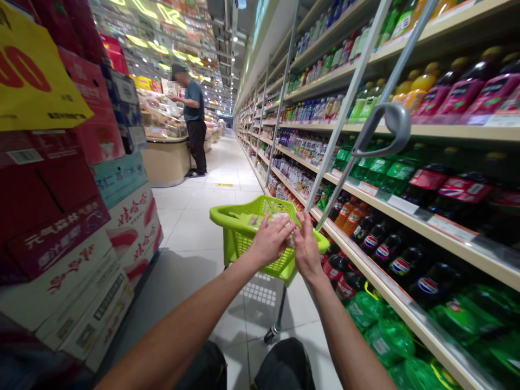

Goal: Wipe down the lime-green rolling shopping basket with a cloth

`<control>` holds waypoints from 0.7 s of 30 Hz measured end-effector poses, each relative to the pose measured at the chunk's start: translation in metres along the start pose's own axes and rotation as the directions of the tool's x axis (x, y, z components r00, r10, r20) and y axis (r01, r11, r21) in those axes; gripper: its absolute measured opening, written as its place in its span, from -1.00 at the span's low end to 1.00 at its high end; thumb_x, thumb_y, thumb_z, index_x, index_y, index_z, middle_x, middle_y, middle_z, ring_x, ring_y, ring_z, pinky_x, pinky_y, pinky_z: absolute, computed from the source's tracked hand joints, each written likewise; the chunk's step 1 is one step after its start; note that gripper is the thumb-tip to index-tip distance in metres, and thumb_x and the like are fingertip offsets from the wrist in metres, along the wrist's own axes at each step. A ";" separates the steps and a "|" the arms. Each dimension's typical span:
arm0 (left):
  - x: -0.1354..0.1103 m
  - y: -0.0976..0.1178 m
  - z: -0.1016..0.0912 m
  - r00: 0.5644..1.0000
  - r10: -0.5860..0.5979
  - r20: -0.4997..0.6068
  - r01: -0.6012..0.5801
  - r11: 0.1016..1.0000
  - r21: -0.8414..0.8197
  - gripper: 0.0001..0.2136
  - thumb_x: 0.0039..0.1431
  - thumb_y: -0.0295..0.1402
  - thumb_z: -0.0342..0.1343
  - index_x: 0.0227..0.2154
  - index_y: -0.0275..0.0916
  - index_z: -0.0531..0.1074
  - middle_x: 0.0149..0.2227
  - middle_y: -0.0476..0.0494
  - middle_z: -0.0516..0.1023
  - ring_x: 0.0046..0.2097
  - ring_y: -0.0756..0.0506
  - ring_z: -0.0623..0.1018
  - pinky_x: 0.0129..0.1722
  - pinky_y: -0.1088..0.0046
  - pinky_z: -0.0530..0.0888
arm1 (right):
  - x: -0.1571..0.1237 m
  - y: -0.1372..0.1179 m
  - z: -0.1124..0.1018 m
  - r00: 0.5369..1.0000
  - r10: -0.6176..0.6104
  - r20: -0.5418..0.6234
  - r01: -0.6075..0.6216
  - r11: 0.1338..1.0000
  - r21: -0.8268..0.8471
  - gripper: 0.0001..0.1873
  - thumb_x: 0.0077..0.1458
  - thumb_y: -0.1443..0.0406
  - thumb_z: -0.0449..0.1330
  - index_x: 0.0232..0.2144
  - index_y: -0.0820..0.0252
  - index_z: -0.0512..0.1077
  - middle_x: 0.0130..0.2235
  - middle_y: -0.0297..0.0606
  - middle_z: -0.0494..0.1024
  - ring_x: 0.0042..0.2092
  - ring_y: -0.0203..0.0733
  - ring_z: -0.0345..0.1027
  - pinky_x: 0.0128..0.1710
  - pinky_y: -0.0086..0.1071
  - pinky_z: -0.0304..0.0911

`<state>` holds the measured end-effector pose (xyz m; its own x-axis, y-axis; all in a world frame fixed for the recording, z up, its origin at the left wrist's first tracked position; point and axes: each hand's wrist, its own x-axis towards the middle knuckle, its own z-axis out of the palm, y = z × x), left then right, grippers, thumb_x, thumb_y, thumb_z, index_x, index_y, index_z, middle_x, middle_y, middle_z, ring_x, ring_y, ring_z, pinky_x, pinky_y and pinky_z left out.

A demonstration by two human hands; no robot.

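A small lime-green shopping cart [235, 218] with a perforated plastic basket stands in front of my knees. Over its near rim, both hands meet at a pale, lumpy package [279, 218] whose kind I cannot make out, since fingers cover most of it. My left hand [273, 238] lies over the package from the left, fingers bent across it. Gripping it from the right is my right hand [307, 250], thumb and fingers drawn together. A flat green-edged packet [255, 220] shows inside the basket, just left of the package.
Shelves of drink bottles [400, 265] line the right side, with a grey hook-shaped handle [382, 130] jutting out. Stacked drink cartons [134, 216] stand close on the left. Farther up the tiled aisle [170, 216], a person [195, 111] stands beside a display counter [164, 162].
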<state>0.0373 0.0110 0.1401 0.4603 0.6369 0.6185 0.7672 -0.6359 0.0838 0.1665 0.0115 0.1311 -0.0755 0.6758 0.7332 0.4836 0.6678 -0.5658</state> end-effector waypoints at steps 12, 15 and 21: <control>-0.051 -0.070 -0.025 0.904 -0.278 -0.324 0.304 0.952 0.031 -0.67 0.02 -0.54 -0.13 -0.16 -0.18 0.35 -0.02 -0.15 0.42 0.00 -0.11 0.41 0.14 0.01 -0.07 | -0.012 0.022 -0.006 0.996 -0.074 -0.041 0.048 0.892 -0.449 -0.56 0.17 0.24 -0.19 0.05 0.26 0.19 -0.23 -0.18 0.52 -0.21 -0.17 0.34 -0.12 -0.25 0.09; -0.038 -0.042 -0.008 0.956 -0.077 -0.282 0.091 0.995 0.038 -0.71 0.09 -0.49 -0.14 -0.16 -0.15 0.35 -0.02 -0.11 0.42 0.01 -0.06 0.40 0.18 0.11 -0.13 | -0.013 0.021 -0.006 0.997 -0.078 -0.012 0.064 0.883 -0.465 -0.57 0.17 0.24 -0.18 0.03 0.25 0.20 -0.25 -0.22 0.52 -0.22 -0.20 0.33 -0.08 -0.25 0.04; -0.052 -0.076 -0.021 0.935 -0.138 -0.326 0.186 0.975 0.119 -0.72 0.12 -0.46 -0.16 -0.14 -0.12 0.34 0.00 -0.11 0.41 -0.01 -0.08 0.42 0.16 0.05 -0.19 | -0.018 0.034 -0.013 0.996 -0.064 -0.060 0.025 0.864 -0.504 -0.58 0.16 0.25 -0.20 0.00 0.24 0.23 -0.26 -0.23 0.51 -0.16 -0.19 0.31 0.08 -0.13 -0.18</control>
<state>-0.0542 0.0176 0.1181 0.1789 0.5413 0.8216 0.8870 -0.4501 0.1034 0.1957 0.0185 0.1033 -0.0540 0.6122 0.7888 0.8549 0.4366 -0.2803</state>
